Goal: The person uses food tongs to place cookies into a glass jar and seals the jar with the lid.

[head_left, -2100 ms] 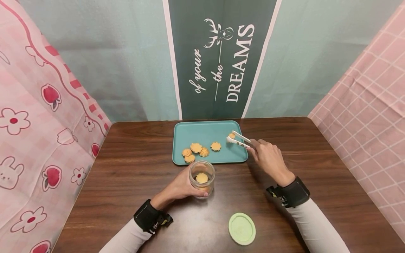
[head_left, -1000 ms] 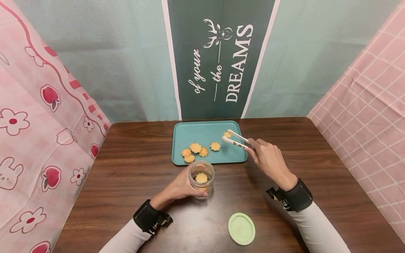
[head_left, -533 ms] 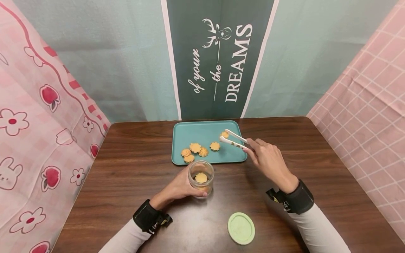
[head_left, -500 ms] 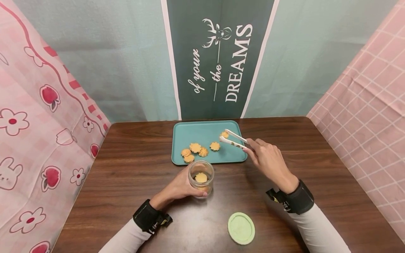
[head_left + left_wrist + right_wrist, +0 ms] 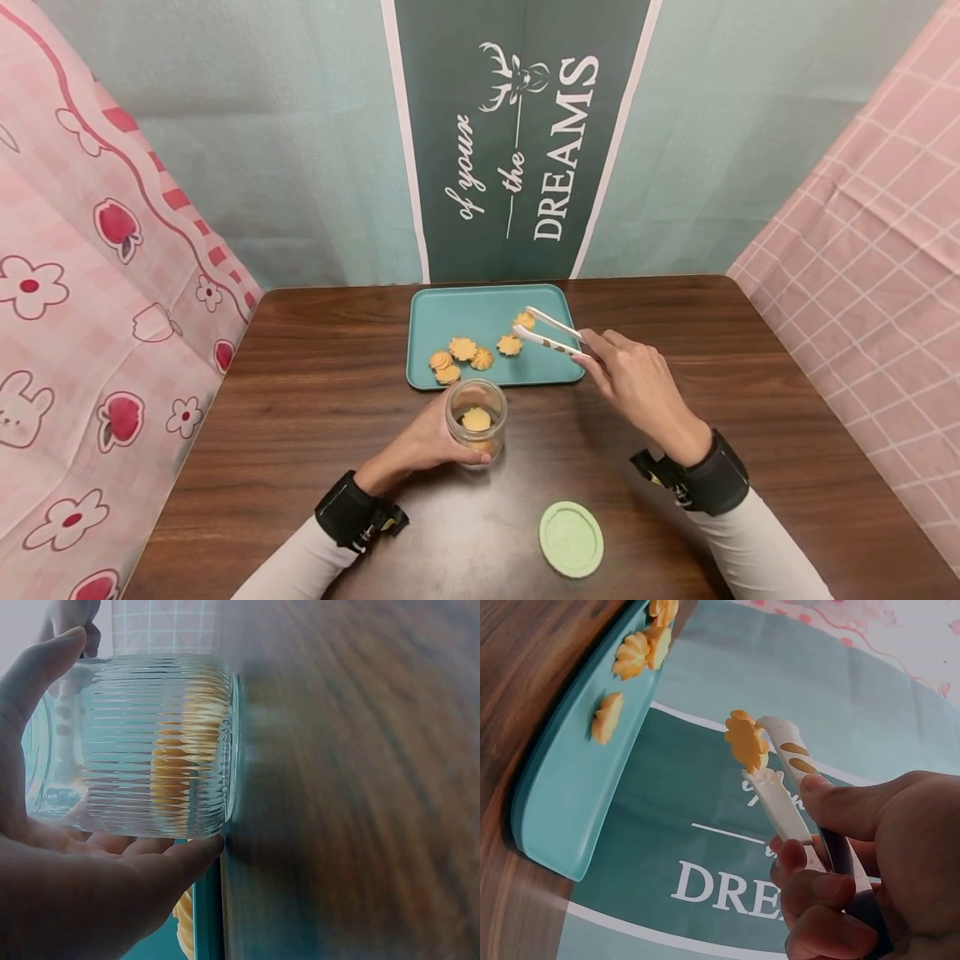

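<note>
Fingers (image 5: 840, 814) of right hand (image 5: 637, 385) squeeze tongs (image 5: 551, 333) on cookie (image 5: 524, 320); left hand (image 5: 423, 442) wraps jar (image 5: 476, 417).

Counter (image 5: 300, 417): dark wood grain, glossy. Jar (image 5: 150, 746): clear ribbed glass. Tray (image 5: 480, 312): matt teal plastic. Tongs (image 5: 780, 787): smooth white plastic. Lid (image 5: 571, 539): matt green.
</note>
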A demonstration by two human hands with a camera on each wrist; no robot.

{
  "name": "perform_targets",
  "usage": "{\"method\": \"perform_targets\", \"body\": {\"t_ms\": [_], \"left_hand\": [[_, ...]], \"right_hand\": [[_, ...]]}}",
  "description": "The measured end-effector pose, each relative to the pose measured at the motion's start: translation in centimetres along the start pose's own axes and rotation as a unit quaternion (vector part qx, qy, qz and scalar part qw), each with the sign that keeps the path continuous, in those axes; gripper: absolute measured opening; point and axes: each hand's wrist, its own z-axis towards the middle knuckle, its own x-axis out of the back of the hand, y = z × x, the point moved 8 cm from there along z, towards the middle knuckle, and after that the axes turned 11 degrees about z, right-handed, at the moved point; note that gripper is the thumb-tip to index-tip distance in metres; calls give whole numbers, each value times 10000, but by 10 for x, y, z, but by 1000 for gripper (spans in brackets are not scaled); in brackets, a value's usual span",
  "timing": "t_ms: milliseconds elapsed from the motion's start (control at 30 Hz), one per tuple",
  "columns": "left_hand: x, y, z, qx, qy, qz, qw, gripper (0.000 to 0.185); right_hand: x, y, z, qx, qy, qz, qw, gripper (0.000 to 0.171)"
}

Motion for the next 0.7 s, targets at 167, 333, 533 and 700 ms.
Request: {"method": "perform_targets", "body": {"t_ms": [167,333,533,700], "left_hand": [[0,1,0,-9,-25,70,10000,81],[1,-1,0,79,-37,70,9999,82],[0,-1,0,125,-43,64,9999,83],[0,0,0,144,-65,30,9999,84]], "right_hand": [[3,-8,-1,157,28,54,9999,27],[6,-14,-2,292,72,111,9995,31],[10,-20,-4,337,93,211,9992,35],[14,-26,-5,427,105,274,9987,36]]}}
